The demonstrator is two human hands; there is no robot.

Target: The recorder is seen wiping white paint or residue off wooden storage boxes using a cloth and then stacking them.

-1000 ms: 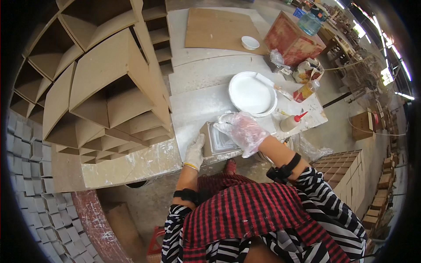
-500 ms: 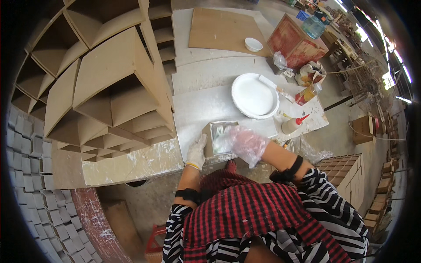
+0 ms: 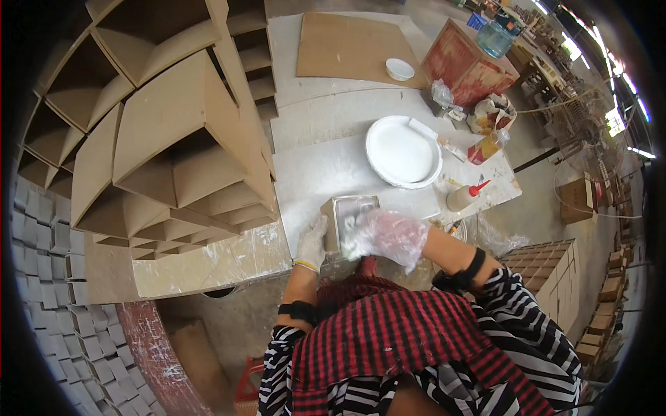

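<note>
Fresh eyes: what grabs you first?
The big stack of brown boxes on the left of the table, then the round white dish right of it. At the near edge, the gloved left hand touches a small open box; the plastic-covered right hand covers its right part.

There sat the white bowl [image 3: 399, 69] on a brown board [image 3: 347, 45]! And a bluish jug [image 3: 494, 39] topped the reddish box [image 3: 446, 57]!

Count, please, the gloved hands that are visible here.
2: the left hand is at the left side of the small open box; the right hand is over its right part.
</note>
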